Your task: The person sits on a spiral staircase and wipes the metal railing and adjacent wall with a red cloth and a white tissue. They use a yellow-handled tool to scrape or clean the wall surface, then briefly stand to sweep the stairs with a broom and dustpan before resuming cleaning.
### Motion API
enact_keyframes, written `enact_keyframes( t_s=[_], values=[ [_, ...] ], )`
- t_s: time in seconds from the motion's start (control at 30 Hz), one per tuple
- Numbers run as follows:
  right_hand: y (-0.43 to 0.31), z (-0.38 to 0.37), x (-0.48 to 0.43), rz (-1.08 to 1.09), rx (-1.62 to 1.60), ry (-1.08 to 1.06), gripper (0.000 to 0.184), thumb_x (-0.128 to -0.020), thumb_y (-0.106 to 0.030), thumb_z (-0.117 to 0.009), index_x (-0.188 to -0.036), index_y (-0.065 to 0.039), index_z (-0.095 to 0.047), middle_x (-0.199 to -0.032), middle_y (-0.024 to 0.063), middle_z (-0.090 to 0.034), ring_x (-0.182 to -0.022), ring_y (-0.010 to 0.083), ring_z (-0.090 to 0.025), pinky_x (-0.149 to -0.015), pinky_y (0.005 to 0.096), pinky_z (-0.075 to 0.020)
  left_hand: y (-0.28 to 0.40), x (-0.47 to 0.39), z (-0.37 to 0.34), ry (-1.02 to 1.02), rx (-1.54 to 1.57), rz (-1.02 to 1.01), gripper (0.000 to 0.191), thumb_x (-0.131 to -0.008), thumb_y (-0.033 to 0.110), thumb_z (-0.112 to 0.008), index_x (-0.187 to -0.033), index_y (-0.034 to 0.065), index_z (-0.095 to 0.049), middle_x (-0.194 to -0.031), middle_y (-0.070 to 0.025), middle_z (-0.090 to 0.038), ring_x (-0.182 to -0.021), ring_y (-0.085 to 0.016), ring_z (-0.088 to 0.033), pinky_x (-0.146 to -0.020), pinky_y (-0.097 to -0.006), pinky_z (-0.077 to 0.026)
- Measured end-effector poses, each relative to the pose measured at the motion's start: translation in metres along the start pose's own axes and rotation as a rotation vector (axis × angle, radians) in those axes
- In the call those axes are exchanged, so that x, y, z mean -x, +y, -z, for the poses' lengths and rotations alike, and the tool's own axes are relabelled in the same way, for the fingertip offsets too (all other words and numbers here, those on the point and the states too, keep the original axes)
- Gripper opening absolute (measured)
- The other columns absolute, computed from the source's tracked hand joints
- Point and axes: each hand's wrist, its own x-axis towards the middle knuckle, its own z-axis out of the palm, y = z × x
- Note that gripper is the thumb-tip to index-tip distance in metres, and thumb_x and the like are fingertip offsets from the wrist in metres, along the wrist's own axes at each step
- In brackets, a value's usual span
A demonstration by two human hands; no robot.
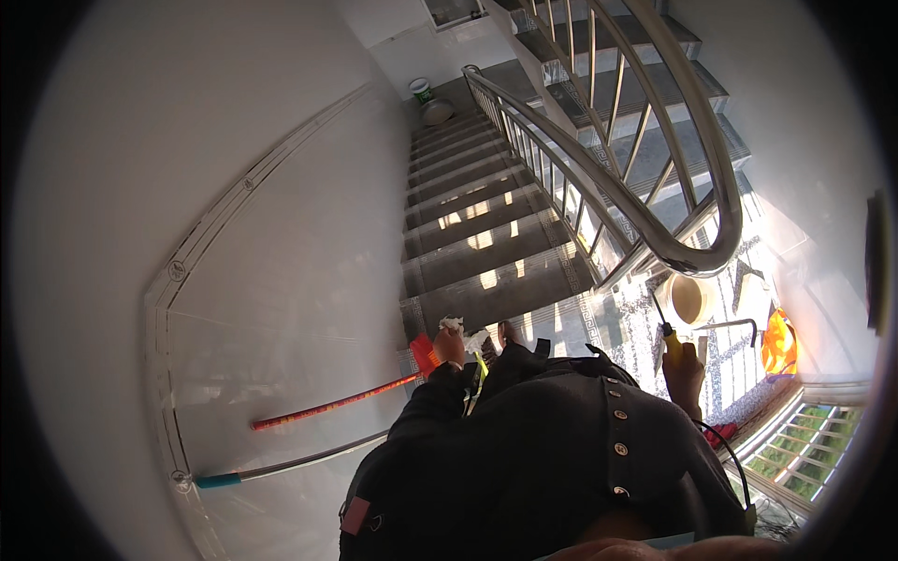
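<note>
My right hand (684, 368) grips a screwdriver by its yellow handle (672, 345), and the thin dark shaft points up and away over the bright landing floor. Crumpled white paper or cloth (452, 324) shows at the fingertips of my left hand (447, 345), which is closed around it. A second white crumpled piece (477, 341) lies just right of that hand, partly covered by my clothing. Beside my left wrist is the red head of a broom (422, 354) with a red patterned handle (337, 402) leaning along the wall.
Grey stairs (484, 259) descend ahead, with a stainless steel railing (691, 263) on their right. A pale bucket (687, 299), a bent metal bar (736, 323) and an orange bag (779, 345) sit at right. A teal-gripped pole (219, 480) leans at left. A tub (421, 90) and basin (437, 111) stand below.
</note>
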Motion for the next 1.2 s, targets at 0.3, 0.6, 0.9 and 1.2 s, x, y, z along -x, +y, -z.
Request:
enact_keyframes(
  t_s=[0.3, 0.6, 0.9, 1.2],
  values=[
    [-0.02, -0.004, -0.01, 0.078, -0.035, -0.003, 0.023, -0.075, -0.013, -0.068, -0.088, -0.006, -0.051, -0.069, 0.0209, -0.06, -0.067, 0.0434, -0.061, -0.056, 0.048, -0.0485, -0.024, 0.013, 0.023, 0.017, -0.071, 0.062, 0.032, -0.088, 0.03, -0.048, -0.086, 0.0046, -0.068, -0.081, -0.0201, -0.066, -0.077, -0.039, -0.064, -0.067, -0.0489, -0.05],
    [-0.067, -0.024, -0.076, 0.113, 0.061, -0.011, 0.025, -0.075, -0.013, -0.07, -0.094, -0.006, -0.056, -0.08, 0.0191, -0.065, -0.074, 0.0402, -0.063, -0.061, 0.0456, -0.0511, -0.076, 0.006, 0.038, -0.001, -0.161, 0.242, 0.035, -0.087, 0.031, -0.05, -0.084, 0.001, -0.067, -0.081, -0.0209, -0.066, -0.078, -0.04, -0.063, -0.069, -0.0491, -0.049],
    [-0.048, -0.039, -0.189, 0.342, 0.346, 0.303, 0.028, -0.072, -0.008, -0.065, -0.099, 0.0, -0.059, -0.1, 0.0176, -0.061, -0.096, 0.0375, -0.056, -0.083, 0.0437, -0.0449, -0.082, -0.087, 0.027, 0.084, -0.006, 0.251, 0.034, -0.089, 0.03, -0.048, -0.079, 0.0023, -0.065, -0.077, -0.0205, -0.065, -0.075, -0.04, -0.063, -0.066, -0.0498, -0.049],
    [-0.049, -0.031, -0.228, -0.083, 0.256, -0.324, 0.036, -0.076, -0.027, -0.064, -0.099, -0.003, -0.052, -0.09, 0.022, -0.064, -0.087, 0.0408, -0.062, -0.075, 0.0469, -0.049, -0.139, -0.101, -0.003, -0.069, -0.325, 0.187, 0.029, -0.091, 0.029, -0.048, -0.082, 0.0071, -0.065, -0.076, -0.0139, -0.065, -0.07, -0.031, -0.065, -0.061, -0.0443, -0.052]
  ],
)
